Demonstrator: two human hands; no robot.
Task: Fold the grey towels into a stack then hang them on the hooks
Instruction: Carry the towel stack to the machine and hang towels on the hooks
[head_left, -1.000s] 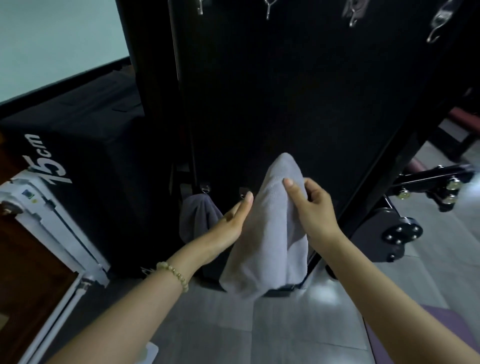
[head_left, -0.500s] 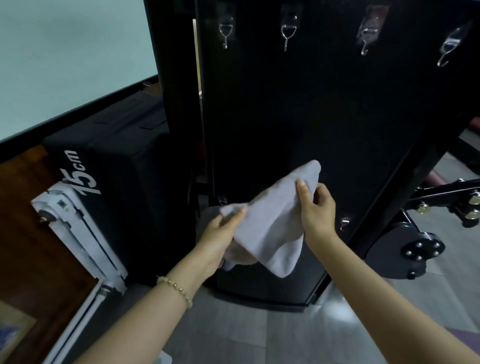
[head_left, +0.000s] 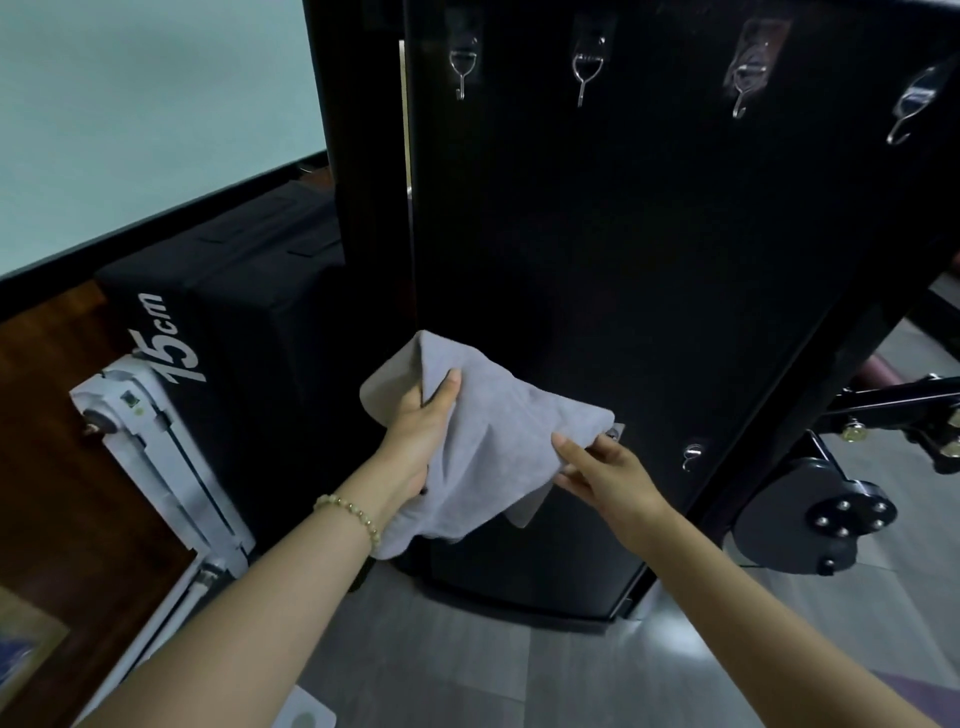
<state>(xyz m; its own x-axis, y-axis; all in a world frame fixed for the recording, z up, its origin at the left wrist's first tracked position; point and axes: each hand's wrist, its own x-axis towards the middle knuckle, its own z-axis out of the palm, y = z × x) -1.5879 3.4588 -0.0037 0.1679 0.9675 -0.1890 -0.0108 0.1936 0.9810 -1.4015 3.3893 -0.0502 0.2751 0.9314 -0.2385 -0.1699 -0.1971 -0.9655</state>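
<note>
Grey towel (head_left: 498, 441) aslant, left end higher

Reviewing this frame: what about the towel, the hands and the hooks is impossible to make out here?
- Head view: whether the towel corner is on the lower hook; the towel and the right hand cover most of that hook.
- Head view: how the left hand fingers lie; the towel covers most of them.
- Head view: the far-right upper hook is smeared near the frame edge, so its shape is unclear.
</note>
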